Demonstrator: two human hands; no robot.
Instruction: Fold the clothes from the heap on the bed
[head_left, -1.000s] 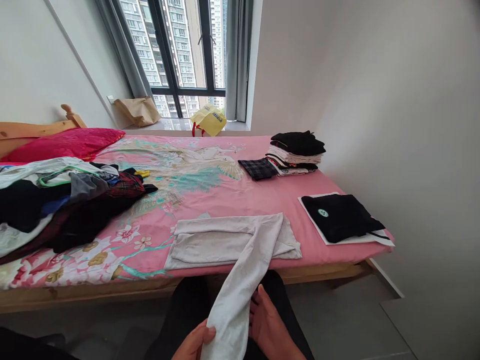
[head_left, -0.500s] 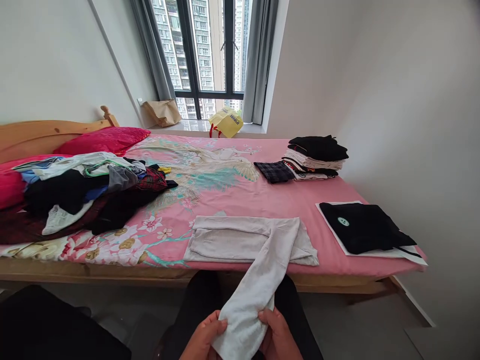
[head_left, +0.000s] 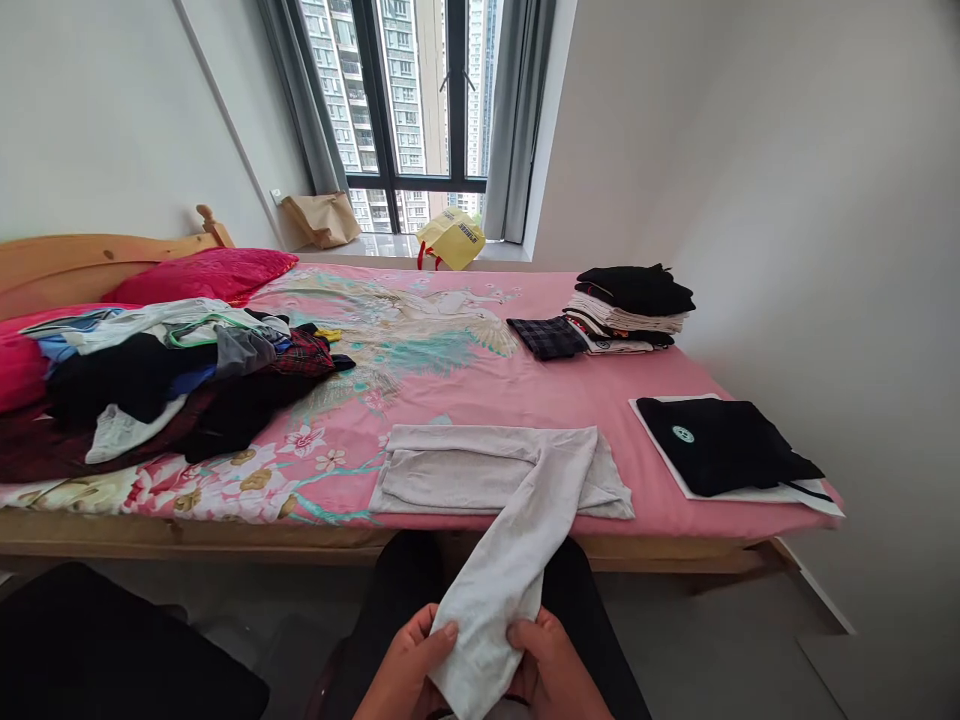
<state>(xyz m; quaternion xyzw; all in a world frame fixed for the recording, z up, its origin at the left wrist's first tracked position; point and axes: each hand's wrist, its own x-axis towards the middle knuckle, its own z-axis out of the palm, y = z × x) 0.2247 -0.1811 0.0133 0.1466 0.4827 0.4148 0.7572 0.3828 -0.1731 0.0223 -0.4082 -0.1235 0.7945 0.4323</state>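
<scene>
A light grey long-sleeved garment [head_left: 457, 480] lies partly folded along the near edge of the bed. One of its sleeves hangs over the edge toward me, above my lap. My left hand [head_left: 411, 660] pinches the left side of this sleeve near its end, thumb on top. On the opposite side, my right hand [head_left: 551, 660] grips the same sleeve between thumb and fingers. The fingers beneath the cloth are mostly hidden. Between the hands the sleeve end is spread fairly flat, with a few creases.
Loose clothes [head_left: 172, 380] are heaped at the left of the bed. Folded clothes [head_left: 634, 305] stand stacked at the far right, a dark plaid piece [head_left: 546, 338] beside them. Nearer lies a folded black garment [head_left: 724, 445] on a white one. A yellow bag [head_left: 452, 240] is by the window.
Both hands still hold the sleeve and have shifted slightly; its end looks a little smoother between them. The whole view has moved slightly, with the bed a little higher in the picture.
</scene>
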